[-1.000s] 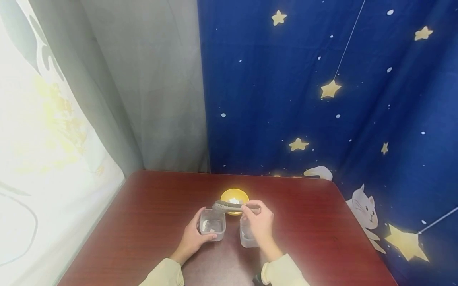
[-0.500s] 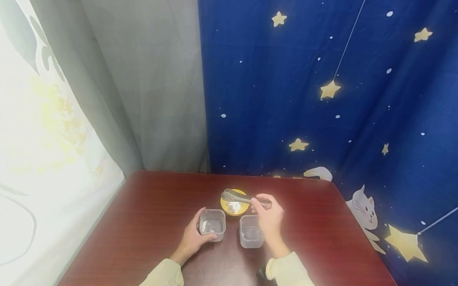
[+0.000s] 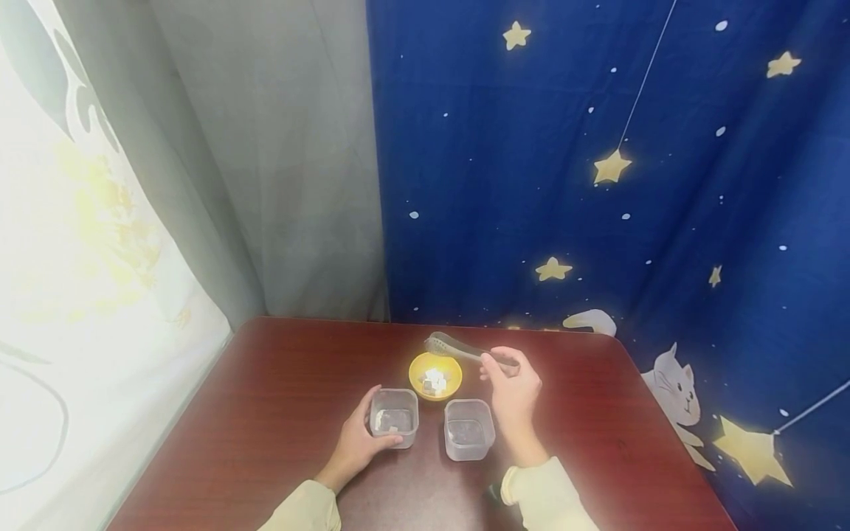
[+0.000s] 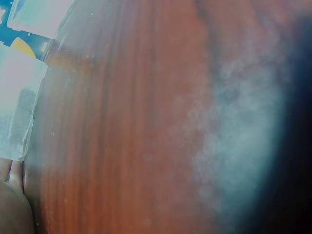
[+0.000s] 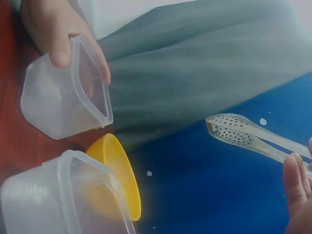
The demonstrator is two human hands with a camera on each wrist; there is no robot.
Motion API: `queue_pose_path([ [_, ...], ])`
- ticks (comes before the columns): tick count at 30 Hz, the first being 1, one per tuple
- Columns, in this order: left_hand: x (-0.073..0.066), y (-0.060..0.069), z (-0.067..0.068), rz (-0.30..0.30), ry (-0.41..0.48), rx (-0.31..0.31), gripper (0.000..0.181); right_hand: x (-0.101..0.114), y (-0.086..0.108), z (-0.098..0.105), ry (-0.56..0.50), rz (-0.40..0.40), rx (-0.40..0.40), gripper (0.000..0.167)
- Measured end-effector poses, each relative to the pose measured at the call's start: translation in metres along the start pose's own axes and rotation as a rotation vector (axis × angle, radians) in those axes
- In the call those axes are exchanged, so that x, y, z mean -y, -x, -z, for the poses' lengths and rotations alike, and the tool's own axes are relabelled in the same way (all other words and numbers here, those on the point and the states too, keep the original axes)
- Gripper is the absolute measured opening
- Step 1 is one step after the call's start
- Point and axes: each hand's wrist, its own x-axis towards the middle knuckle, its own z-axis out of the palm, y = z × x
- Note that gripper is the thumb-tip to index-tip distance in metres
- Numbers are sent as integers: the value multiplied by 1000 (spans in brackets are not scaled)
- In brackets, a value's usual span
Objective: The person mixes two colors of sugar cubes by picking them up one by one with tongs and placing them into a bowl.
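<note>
My left hand (image 3: 358, 442) grips a clear square plastic container (image 3: 406, 402) from its left side, thumb on the near wall. Small whitish bits (image 3: 393, 428) lie inside it. With my right hand (image 3: 516, 391) I hold metal tongs (image 3: 458, 348) above the far rim of a yellow bowl (image 3: 458, 385). White cubes (image 3: 434, 382) lie in the bowl. In the right wrist view the perforated heads of the tongs (image 5: 229, 129) are close together; whether anything is between them I cannot tell. The left wrist view catches only part of the left hand (image 4: 14, 204).
A second clear container (image 3: 468, 451) stands right of the gripped one, near my right forearm. All of it is on a dark red wooden table (image 3: 299, 369). Behind the table hang a grey curtain (image 3: 312, 184) and a blue starry curtain (image 3: 465, 184).
My right hand has carried the tongs from over the left container, across the bowl, to the far right and up. The right container has come into full view. My left hand stays put.
</note>
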Motion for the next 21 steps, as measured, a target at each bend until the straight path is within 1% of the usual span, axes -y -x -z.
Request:
queue_pose_path([
  [7,-1,0,0,-3,-13,-4,108,-1,-8,3,-33,13,-10,22],
  [14,-1,1,1,-2,-28,-3,108,-28,-19,3,-68,15,-50,22],
  [21,-3,1,1,7,-44,0,108,-33,-20,4,-50,29,-86,21],
])
